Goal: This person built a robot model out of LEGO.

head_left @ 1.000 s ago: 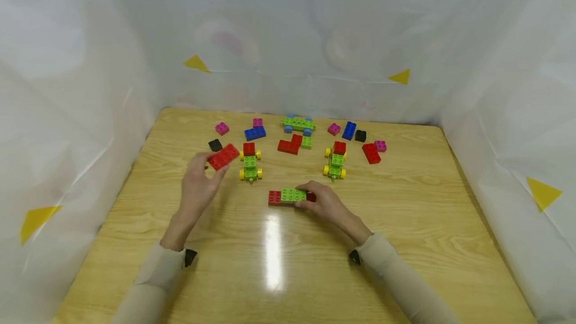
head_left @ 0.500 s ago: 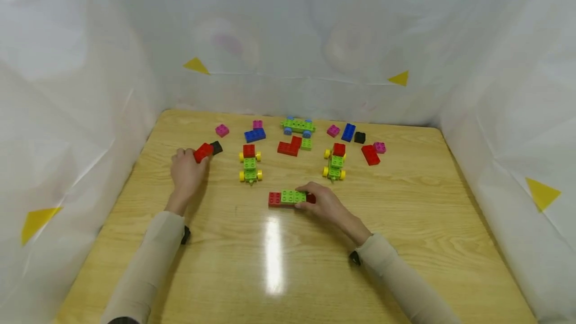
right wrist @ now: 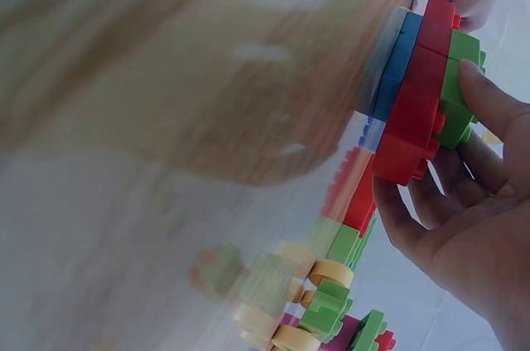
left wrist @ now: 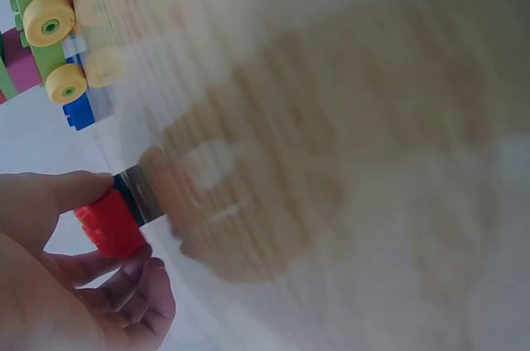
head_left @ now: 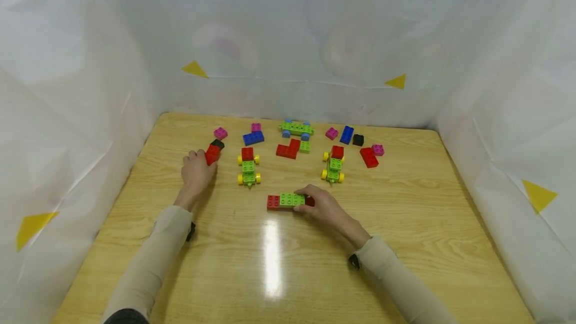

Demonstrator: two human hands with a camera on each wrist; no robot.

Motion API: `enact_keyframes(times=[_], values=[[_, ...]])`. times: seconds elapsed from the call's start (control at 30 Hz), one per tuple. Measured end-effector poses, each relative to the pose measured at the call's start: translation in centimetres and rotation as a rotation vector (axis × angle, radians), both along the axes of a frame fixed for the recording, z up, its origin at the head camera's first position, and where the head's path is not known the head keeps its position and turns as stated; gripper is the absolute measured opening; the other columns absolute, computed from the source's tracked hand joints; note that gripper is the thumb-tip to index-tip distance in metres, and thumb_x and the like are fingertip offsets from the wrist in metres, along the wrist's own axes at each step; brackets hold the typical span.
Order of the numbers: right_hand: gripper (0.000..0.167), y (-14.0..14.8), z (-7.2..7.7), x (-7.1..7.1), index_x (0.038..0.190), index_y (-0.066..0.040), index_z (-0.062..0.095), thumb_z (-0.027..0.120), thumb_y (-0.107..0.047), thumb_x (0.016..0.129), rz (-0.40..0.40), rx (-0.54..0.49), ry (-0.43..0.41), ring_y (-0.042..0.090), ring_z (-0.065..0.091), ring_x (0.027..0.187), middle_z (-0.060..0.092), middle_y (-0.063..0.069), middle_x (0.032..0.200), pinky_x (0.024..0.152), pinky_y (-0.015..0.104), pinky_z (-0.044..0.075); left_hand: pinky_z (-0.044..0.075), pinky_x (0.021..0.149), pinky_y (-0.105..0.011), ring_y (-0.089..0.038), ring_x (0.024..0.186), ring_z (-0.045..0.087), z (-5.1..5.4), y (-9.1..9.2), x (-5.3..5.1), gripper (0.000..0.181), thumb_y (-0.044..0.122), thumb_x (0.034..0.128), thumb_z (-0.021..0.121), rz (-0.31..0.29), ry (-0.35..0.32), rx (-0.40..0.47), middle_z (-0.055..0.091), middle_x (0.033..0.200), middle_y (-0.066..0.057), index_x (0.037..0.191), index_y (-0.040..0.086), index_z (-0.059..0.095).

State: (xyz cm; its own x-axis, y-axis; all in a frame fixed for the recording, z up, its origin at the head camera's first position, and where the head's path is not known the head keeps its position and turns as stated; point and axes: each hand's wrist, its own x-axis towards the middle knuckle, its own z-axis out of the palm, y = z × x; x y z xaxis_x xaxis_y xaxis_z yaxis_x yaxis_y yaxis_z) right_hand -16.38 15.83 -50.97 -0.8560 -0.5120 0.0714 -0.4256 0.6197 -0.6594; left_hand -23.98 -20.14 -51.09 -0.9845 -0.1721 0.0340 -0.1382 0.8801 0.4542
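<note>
My left hand (head_left: 196, 171) holds a red brick (head_left: 213, 154) between thumb and fingers, right at a black brick (head_left: 218, 144) at the table's left. In the left wrist view, the red brick (left wrist: 114, 225) sits against a dark brick (left wrist: 131, 194) near the tabletop; whether the two are joined I cannot tell. Near the table's middle, my right hand (head_left: 321, 204) grips a stack of bricks lying lengthwise, with green bricks (head_left: 291, 199) on top of red ones (head_left: 272, 202). In the right wrist view a blue brick (right wrist: 396, 69) shows beneath the red layer.
Two green vehicles with yellow wheels, one left (head_left: 249, 166) and one right (head_left: 333, 165), stand beyond my hands. Behind them are a blue-wheeled green base (head_left: 296, 129), an L of red bricks (head_left: 288, 149), blue bricks (head_left: 253, 138), pink bricks (head_left: 220, 133) and another red brick (head_left: 369, 157).
My left hand has carried the red brick left and down to the black brick, then shifted slightly right. My right hand has stayed on the brick stack.
</note>
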Motion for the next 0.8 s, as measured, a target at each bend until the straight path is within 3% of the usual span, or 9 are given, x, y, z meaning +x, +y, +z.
enact_keyframes(times=[0.3, 0.53, 0.67, 0.8], values=[[0.04, 0.2, 0.1, -0.1, 0.122, -0.008, 0.063, 0.073, -0.025, 0.086, -0.003, 0.007, 0.001, 0.019, 0.06, 0.105, 0.064, 0.005, 0.114, 0.089, 0.039, 0.049, 0.046, 0.078, -0.053, -0.042, 0.098, 0.047, 0.0, 0.5, 0.3, 0.041, 0.02, 0.0913, 0.065, -0.131, -0.033, 0.032, 0.049, 0.109, -0.028, 0.116, -0.01, 0.052], [0.04, 0.1, 0.1, 0.0, 0.122, -0.008, 0.063, 0.072, -0.026, 0.087, 0.01, -0.003, -0.01, 0.02, 0.06, 0.105, 0.064, 0.006, 0.115, 0.089, 0.038, 0.049, 0.045, 0.083, -0.055, -0.044, 0.103, 0.046, 0.7, 0.8, 0.2, 0.047, 0.024, 0.0929, 0.065, -0.175, -0.039, 0.006, 0.049, 0.115, -0.031, 0.121, -0.011, 0.051], [0.041, 0.1, 0.1, 0.0, 0.122, -0.008, 0.062, 0.072, -0.027, 0.087, 0.009, -0.007, -0.014, 0.019, 0.06, 0.106, 0.064, 0.005, 0.115, 0.089, 0.038, 0.049, 0.045, 0.082, -0.053, -0.042, 0.102, 0.047, 2.2, 1.5, -0.8, 0.041, 0.023, 0.0959, 0.061, -0.25, 0.045, 0.031, 0.052, 0.114, -0.028, 0.12, -0.009, 0.055], [0.04, 0.1, -0.1, 0.0, 0.122, -0.008, 0.062, 0.072, -0.026, 0.087, 0.009, -0.024, -0.017, 0.018, 0.06, 0.104, 0.064, 0.004, 0.114, 0.088, 0.037, 0.049, 0.046, 0.082, -0.049, -0.038, 0.098, 0.05, 3.5, 2.6, -2.8, 0.033, 0.015, 0.0958, 0.06, -0.359, 0.114, 0.07, 0.056, 0.109, -0.024, 0.12, -0.008, 0.058]])
